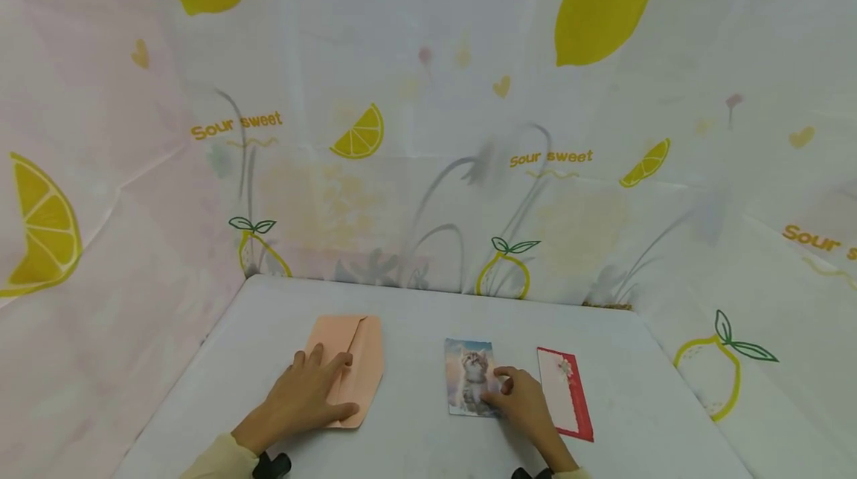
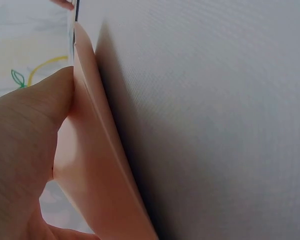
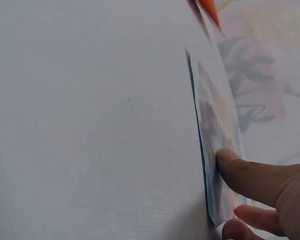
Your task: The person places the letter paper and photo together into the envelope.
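Note:
My left hand (image 1: 304,393) rests with spread fingers on a peach envelope (image 1: 367,360) lying on the white table. Its thumb lies along the near part of the envelope, also visible in the left wrist view. Right of it lies a picture card (image 1: 465,375) showing a grey kitten against a pastel sky. My right hand (image 1: 525,401) holds this card at its right edge, thumb (image 3: 227,157) on the printed face and bent fingers at the edge. The fingertips are partly hidden behind the card in the right wrist view.
A white card with a red border and a flower (image 1: 559,393) lies just right of my right hand. The white table (image 1: 415,315) ends at a backdrop (image 1: 428,196) printed with lemons, which also rises on both sides.

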`<state>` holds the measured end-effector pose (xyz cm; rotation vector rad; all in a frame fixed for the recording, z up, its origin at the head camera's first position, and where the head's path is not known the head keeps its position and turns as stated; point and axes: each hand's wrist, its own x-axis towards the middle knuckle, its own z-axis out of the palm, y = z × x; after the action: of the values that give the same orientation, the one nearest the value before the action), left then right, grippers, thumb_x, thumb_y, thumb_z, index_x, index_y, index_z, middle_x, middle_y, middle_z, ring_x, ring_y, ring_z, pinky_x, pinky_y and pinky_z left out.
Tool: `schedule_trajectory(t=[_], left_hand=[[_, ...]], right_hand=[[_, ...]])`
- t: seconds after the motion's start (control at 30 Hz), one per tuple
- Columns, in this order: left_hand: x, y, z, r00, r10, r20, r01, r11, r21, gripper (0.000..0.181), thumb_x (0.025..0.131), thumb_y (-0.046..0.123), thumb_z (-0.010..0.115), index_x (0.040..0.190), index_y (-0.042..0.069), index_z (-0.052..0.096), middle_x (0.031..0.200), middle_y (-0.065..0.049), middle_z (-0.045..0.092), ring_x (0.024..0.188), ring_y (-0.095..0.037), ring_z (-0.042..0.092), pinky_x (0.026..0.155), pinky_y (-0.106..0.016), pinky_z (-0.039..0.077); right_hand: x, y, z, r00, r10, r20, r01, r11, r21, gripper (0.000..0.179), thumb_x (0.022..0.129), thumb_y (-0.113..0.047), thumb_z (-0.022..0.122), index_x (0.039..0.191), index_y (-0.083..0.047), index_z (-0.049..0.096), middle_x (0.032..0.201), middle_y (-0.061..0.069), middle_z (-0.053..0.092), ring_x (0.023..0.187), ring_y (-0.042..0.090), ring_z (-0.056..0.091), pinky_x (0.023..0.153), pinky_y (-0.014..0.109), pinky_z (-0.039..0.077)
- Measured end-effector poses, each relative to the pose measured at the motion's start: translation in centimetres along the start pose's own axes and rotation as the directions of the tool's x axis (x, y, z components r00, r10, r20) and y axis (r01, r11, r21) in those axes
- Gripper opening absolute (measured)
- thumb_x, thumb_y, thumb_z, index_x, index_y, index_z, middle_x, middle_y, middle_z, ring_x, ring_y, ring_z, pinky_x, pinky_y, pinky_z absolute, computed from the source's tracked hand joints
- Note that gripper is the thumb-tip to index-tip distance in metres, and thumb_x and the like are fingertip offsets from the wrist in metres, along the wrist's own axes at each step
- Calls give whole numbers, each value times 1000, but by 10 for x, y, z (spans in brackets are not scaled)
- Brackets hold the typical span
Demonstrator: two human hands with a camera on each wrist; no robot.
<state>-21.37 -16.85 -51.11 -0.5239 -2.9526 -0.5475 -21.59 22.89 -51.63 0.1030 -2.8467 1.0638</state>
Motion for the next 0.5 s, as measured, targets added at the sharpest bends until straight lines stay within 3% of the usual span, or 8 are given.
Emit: schedule_trajectory(t=[0.23, 0.37, 0.5], left_hand=[[0, 1, -2, 1000, 3, 7, -3, 1000, -8, 74, 73, 70, 79, 129, 25, 61, 120, -18, 52, 86, -30, 45, 60, -45, 44], [0, 1, -2, 1000, -5, 12, 5, 1000, -9, 73, 74, 70, 79, 130, 26, 61, 124, -20, 52, 87, -31, 46, 61, -46, 45], [1, 0, 0, 1000, -9, 8, 9, 1000, 1, 73, 74, 69, 79, 130, 26, 62, 123, -19, 52, 87, -30, 46, 62, -45, 45]], right_hand=[[3, 0, 2, 996, 83, -40, -83, 997, 1, 50, 78, -27, 91, 110, 4, 69, 71, -1, 58, 61, 14, 50, 56, 31, 41], [4, 0, 1, 992, 113, -61, -112, 994, 20, 38, 78, -27, 91, 94, 1, 70, 71, 0, 61, 63, 14, 53, 56, 33, 43], [5, 1, 0, 990, 128, -63, -126, 991, 35, 23, 85, -22, 84, 84, -2, 72, 72, -1, 65, 62, 13, 55, 55, 33, 45]])
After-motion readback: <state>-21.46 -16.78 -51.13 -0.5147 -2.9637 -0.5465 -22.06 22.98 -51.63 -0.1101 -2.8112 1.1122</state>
